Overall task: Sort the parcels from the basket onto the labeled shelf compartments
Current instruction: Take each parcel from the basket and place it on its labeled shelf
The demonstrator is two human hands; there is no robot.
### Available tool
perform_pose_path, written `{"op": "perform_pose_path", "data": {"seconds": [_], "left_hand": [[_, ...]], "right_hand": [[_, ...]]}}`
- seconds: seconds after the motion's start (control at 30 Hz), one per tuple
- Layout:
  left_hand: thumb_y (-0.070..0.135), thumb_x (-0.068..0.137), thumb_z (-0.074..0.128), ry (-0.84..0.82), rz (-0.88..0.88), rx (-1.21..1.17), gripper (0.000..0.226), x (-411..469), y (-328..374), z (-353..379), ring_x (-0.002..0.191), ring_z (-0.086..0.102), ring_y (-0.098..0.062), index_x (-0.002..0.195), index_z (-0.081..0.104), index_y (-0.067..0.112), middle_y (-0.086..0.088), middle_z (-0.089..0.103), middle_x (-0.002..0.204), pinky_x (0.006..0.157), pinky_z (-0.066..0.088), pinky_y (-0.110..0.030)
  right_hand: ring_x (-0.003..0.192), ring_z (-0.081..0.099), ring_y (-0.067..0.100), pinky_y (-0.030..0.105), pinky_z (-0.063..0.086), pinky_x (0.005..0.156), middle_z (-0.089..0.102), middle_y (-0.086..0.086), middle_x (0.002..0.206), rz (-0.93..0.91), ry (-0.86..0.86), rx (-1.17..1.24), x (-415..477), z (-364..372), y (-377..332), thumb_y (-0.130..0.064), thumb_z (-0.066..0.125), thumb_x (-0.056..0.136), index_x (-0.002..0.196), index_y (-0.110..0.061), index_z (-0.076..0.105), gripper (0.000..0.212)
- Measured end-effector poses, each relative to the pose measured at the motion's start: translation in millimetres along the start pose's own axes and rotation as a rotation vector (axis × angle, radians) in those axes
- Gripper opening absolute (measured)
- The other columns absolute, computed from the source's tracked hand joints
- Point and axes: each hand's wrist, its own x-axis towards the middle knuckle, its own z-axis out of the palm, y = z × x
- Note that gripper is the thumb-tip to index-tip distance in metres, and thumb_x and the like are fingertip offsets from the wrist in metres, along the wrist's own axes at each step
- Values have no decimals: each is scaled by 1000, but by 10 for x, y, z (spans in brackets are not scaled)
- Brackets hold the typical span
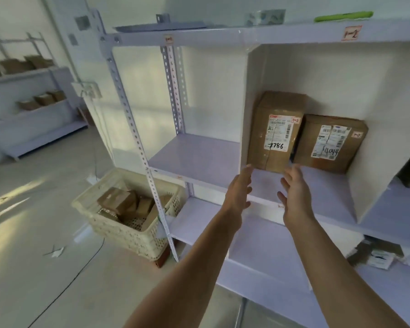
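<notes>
hands: left hand (239,188) and right hand (294,194), fingers spread, empty.
tall box (277,132): upright, just beyond, between both palms, right compartment.
basket (118,232): low left, nearer left hand, parcels (118,200) inside.

Shelf (199,159), right compartment: parcel 1786 (273,133) beside parcel 4044 (329,145), perhaps touching. Basket (118,230) on floor (33,209).

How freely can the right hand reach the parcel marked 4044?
Probably yes: the right hand is open and empty, and the parcel marked 4044 stands just beyond it, to the right, with only bare shelf between them.
</notes>
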Motion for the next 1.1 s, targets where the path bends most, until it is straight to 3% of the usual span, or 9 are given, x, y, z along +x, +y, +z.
{"op": "perform_pose_path", "data": {"seconds": [0.47, 0.6, 0.7, 0.83, 1.0, 1.1], "left_hand": [[54, 106, 48, 333, 16, -63, 53, -446, -267, -1819, 130, 59, -23, 142, 60, 17, -4, 62, 144, 112, 46, -48], [51, 105, 48, 378, -2, -82, 50, -394, -300, -2487, 125, 60, -22, 137, 61, 15, -5, 65, 136, 103, 48, -44], [48, 105, 50, 402, -30, -98, 45, -307, -293, -3077, 119, 61, -20, 131, 63, 14, -4, 66, 131, 87, 48, -36], [46, 105, 49, 411, -84, -90, 44, -164, -312, -3966, 125, 58, -23, 133, 62, 14, -4, 63, 134, 94, 44, -39], [49, 102, 53, 445, -178, -100, 48, 36, -402, -5069, 127, 58, -23, 134, 60, 13, -6, 62, 136, 100, 48, -44], [49, 102, 53, 477, -220, -97, 46, 179, -387, -5578, 123, 58, -23, 129, 61, 13, -6, 63, 132, 93, 46, -41]], "right_hand": [[139, 52, 18, 47, 43, 116, 51, -2, 157, 115, -373, -70, -914, 1504, 615, -50, 37, 110, 153, -18, 49, 54], [140, 53, 21, 45, 44, 115, 52, 0, 156, 166, -413, -96, -1066, 2097, 855, -48, 38, 110, 153, -19, 48, 53], [136, 54, 22, 49, 42, 117, 55, 1, 150, 209, -422, -102, -1153, 2619, 1093, -49, 39, 110, 147, -22, 52, 48], [122, 57, 18, 46, 44, 114, 59, -1, 137, 276, -403, -124, -1253, 3357, 1489, -49, 42, 109, 146, -18, 53, 49], [135, 55, 20, 42, 45, 109, 54, 1, 152, 336, -348, -173, -1336, 4140, 1931, -52, 46, 107, 152, -15, 48, 58], [143, 49, 21, 44, 42, 115, 47, 3, 160, 342, -369, -199, -1376, 4574, 2089, -49, 40, 110, 157, -15, 43, 58]]}}
